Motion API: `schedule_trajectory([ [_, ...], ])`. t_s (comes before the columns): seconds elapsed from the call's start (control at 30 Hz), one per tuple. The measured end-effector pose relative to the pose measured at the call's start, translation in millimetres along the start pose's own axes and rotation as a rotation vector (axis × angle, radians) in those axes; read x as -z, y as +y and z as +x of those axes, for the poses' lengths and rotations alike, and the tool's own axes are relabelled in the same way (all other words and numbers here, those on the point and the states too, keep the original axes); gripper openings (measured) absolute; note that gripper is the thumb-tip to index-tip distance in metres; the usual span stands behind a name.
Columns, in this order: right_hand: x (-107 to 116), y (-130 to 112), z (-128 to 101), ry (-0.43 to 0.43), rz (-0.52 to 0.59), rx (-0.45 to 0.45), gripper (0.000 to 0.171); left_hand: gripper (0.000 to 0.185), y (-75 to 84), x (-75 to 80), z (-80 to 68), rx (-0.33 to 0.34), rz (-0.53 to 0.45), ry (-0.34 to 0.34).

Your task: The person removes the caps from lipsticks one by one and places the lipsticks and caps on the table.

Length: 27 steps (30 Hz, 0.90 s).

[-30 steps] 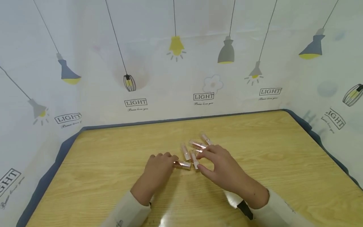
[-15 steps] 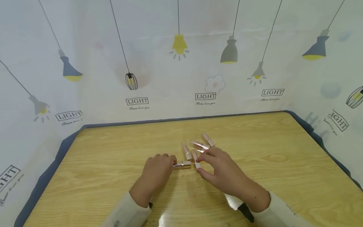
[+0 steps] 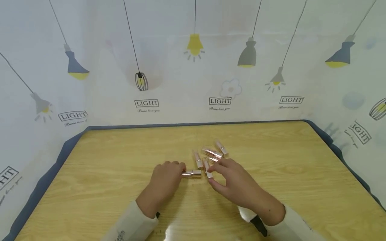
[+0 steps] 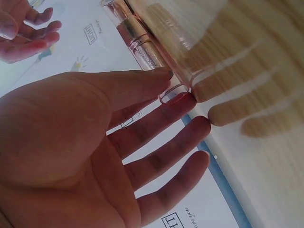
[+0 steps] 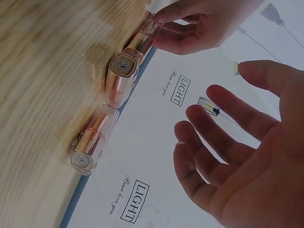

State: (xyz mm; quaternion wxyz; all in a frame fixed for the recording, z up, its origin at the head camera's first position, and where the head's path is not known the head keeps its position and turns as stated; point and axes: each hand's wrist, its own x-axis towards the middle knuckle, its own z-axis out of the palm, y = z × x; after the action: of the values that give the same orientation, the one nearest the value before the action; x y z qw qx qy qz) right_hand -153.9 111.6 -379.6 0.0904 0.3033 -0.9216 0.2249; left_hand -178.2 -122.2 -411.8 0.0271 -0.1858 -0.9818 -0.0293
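Near the middle of the table, a lipstick tube (image 3: 193, 173) with a clear cap and a rose-gold base lies crosswise. My left hand (image 3: 169, 177) pinches its capped end between thumb and index finger, as the left wrist view shows; the other fingers (image 4: 166, 156) of that hand extend past it. To the right, my right hand (image 3: 235, 180) hovers with fingers loosely bent, and the right wrist view has nothing in its grasp. Closest to it is another lipstick (image 3: 207, 168), partly behind its fingertips in the head view. A further lipstick (image 3: 214, 160) is mostly hidden by that hand.
Several similar lipsticks lie beyond the hands: one upright-pointing tube (image 3: 197, 160), one slanted tube (image 3: 212, 152) and one farther back (image 3: 221, 147). The wooden table (image 3: 105, 160) meets a wall covering (image 3: 181, 83) printed with lamps along its back and sides.
The left hand has drawn its lipstick slightly left, and the tube has turned from slanted to nearly level. The right hand stays almost where it was. The head view has shifted a little.
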Motion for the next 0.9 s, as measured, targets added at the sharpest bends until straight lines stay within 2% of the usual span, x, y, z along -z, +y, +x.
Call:
schedule_trajectory([
  [0.2,3,1,4,-0.003,-0.004,-0.026,0.029,0.013,-2.1,8.1,-0.5,0.013,-0.009,-0.004],
  [0.33,6,2,3,-0.017,0.012,-0.065,0.031,0.014,0.3,10.9,-2.0,-0.004,-0.086,0.022],
  [0.53,3,2,0,0.033,0.029,-0.044,0.05,0.02,7.7,19.2,-7.9,0.013,-0.198,0.078],
  [0.67,1,3,1,0.069,0.027,-0.018,0.059,0.023,13.1,28.7,-11.2,-0.009,-0.204,0.126],
  [0.9,-3,0,-1,0.09,0.07,0.001,0.062,0.027,23.7,40.0,-17.1,-0.062,-0.199,0.151],
])
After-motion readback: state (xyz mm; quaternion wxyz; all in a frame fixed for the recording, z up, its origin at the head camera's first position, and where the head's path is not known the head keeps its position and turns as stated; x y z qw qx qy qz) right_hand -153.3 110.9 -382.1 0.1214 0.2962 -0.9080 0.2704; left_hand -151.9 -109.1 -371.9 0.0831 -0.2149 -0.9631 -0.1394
